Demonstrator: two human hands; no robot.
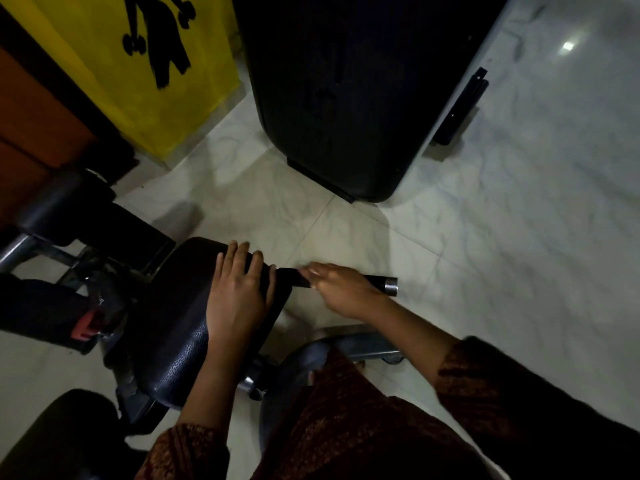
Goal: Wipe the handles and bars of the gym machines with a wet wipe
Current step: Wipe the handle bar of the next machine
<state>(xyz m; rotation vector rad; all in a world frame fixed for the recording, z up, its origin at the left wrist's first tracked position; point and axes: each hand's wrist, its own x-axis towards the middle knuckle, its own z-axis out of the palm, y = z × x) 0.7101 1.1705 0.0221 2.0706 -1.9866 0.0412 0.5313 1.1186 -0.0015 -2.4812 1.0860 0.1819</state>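
A black padded seat [173, 344] of a gym machine fills the lower left of the head view. My left hand [235, 289] lies flat on its front edge with the fingers spread. A black handle bar [381, 283] with a silver end cap sticks out to the right of the seat. My right hand [341, 287] is wrapped over the middle of that bar. A pale sliver shows at its fingertips; I cannot tell whether it is a wipe.
A large black machine housing [346, 98] stands ahead on the pale marble floor [502, 220]. A yellow panel with a black figure [145, 64] is at the upper left. Black roller pads [65, 206] and metal frame parts [363, 344] crowd the left and bottom.
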